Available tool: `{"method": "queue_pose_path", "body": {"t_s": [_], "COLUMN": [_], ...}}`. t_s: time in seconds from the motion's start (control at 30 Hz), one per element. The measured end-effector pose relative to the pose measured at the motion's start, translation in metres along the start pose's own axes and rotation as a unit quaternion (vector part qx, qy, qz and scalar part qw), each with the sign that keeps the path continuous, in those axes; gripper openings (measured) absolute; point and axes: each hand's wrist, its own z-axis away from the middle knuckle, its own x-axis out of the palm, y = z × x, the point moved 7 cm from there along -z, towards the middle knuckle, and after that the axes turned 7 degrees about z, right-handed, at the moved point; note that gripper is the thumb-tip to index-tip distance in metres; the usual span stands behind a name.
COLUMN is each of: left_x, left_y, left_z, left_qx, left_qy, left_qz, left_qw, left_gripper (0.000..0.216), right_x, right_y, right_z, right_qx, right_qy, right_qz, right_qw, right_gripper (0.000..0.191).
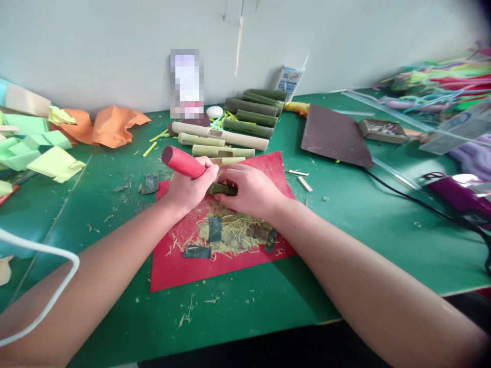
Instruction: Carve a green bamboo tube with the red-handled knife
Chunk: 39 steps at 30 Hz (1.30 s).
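Note:
My left hand (195, 189) is wrapped round the thick red handle (183, 161) of a tool whose working end is hidden by my fingers. The handle slants up to the left. Close beside it, my right hand (249, 188) grips a short green bamboo piece (229, 189), mostly covered by the fingers. Both hands are over a red sheet (169, 271) on the green table. A heap of pale bamboo shavings (230, 240) lies on the sheet just below the hands, with dark strips (215, 229) among them.
Behind the hands, pale cut bamboo tubes (220, 137) and dark green bamboo tubes (249, 117) lie in rows. A blurred-out phone (186, 84) leans on the wall. Folded papers (42, 148) are at left; a brown board (333, 134) and a purple device (460, 197) with a black cable at right.

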Motion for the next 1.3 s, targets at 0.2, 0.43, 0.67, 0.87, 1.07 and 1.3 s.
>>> {"method": "queue_pose_path", "body": {"t_s": [0.2,0.43,0.67,0.87,1.07,1.3], "left_x": [0.001,0.000,0.002,0.004,0.001,-0.001], "left_y": [-0.001,-0.003,-0.002,-0.002,-0.005,-0.009], "left_z": [-0.001,-0.002,-0.006,-0.010,-0.010,-0.006], "left_qx": [-0.007,0.002,0.021,0.003,-0.039,-0.061], "left_qy": [-0.003,-0.001,-0.004,0.014,0.030,0.034], "left_qz": [-0.011,-0.031,-0.071,-0.060,0.029,0.088], "left_qw": [1.000,1.000,0.997,0.998,0.998,0.994], "left_gripper": [0.028,0.029,0.026,0.025,0.024,0.023], "right_x": [0.001,0.000,0.004,0.009,0.008,0.006], "right_y": [-0.001,-0.001,-0.003,-0.005,-0.003,-0.001], "right_z": [0.000,0.000,-0.001,-0.001,-0.002,-0.003], "right_qx": [-0.010,0.006,0.025,-0.015,-0.027,-0.011], "right_qy": [-0.005,-0.001,0.020,0.041,0.037,0.023], "right_qz": [-0.016,0.009,0.032,0.013,0.005,0.008], "right_qw": [1.000,1.000,0.999,0.999,0.999,1.000], "right_gripper": [0.022,0.022,0.013,0.011,0.013,0.015]}}
